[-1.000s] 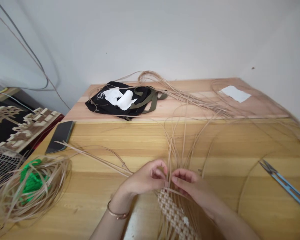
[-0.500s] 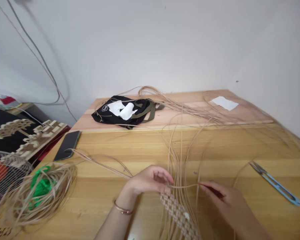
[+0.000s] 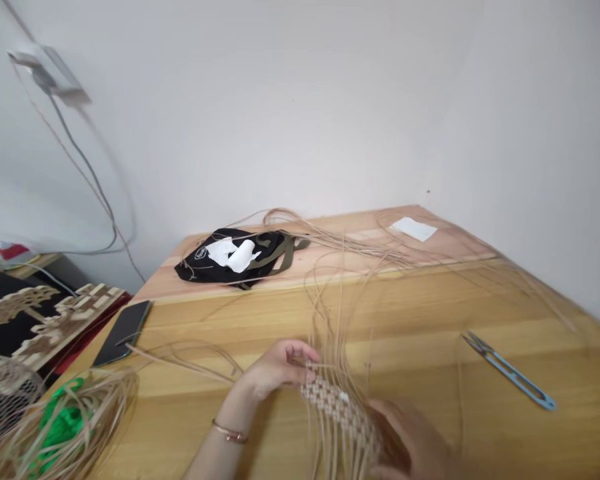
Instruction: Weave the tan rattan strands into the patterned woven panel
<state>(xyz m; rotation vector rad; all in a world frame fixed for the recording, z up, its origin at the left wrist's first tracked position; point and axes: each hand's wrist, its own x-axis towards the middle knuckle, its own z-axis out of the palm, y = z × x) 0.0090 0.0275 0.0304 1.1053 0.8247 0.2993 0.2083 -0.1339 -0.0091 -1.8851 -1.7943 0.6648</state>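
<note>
A woven strip of tan strands [image 3: 343, 408] lies at the bottom centre, with long loose strands fanning out above and below it. My left hand [image 3: 285, 363], a bracelet on its wrist, pinches the upper left end of the weave between thumb and fingers. At the lower right edge of the strip is my right hand [image 3: 405, 437], blurred by motion; its fingers are partly hidden, so whether they grip the weave is unclear.
Blue-handled snips [image 3: 510, 372] rest on the wooden table [image 3: 430, 313] at right. A black bag [image 3: 195, 267] with white paper lies behind, a phone [image 3: 123, 332] at left. Coiled strands [image 3: 110, 407] with green cord sit front left. White paper [image 3: 414, 229] is at back right.
My right hand has moved down from the strand it pinched beside the weave to the strip's lower right side. My left hand still holds the upper end. The camera view has shifted.
</note>
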